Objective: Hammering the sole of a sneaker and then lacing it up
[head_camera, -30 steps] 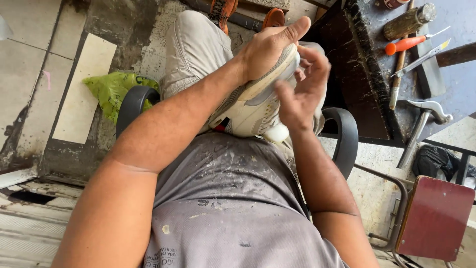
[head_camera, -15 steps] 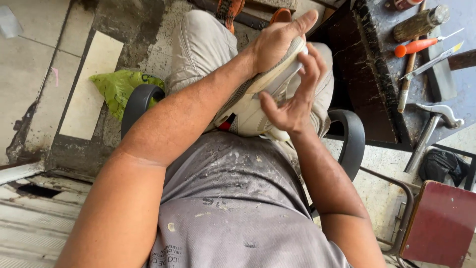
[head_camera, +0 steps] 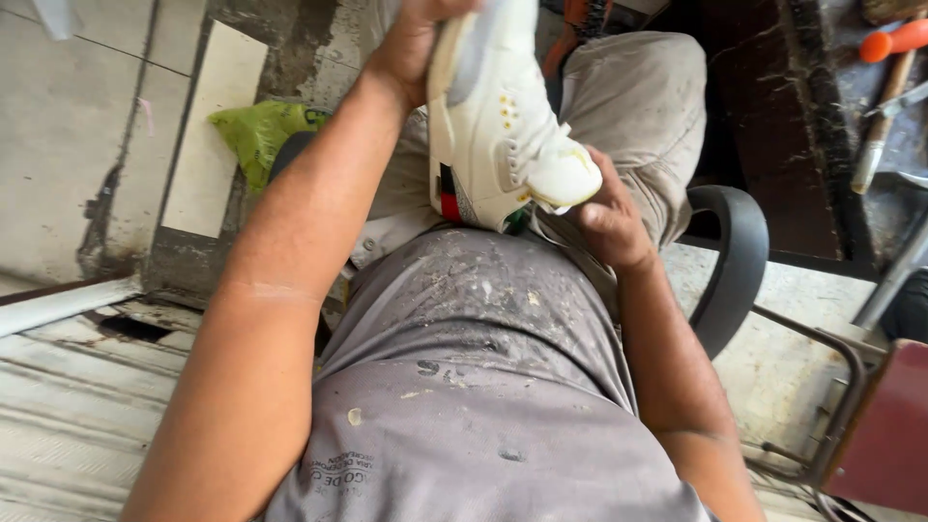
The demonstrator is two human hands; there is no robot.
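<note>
One white sneaker (head_camera: 498,116) stands heel-down against the seated person's belly, gripped at the top by the left hand (head_camera: 416,34) and steadied at the heel by the right hand (head_camera: 604,217), whose fingers curl under it. The top grip is partly out of frame; if it loosens, the shoe would likely tip off the lap toward the floor (head_camera: 68,126). Counted left to right: one green bag (head_camera: 256,130), one shoe, one black chair (head_camera: 735,261), one orange-handled tool (head_camera: 894,41) on the dark surface (head_camera: 773,116).
</note>
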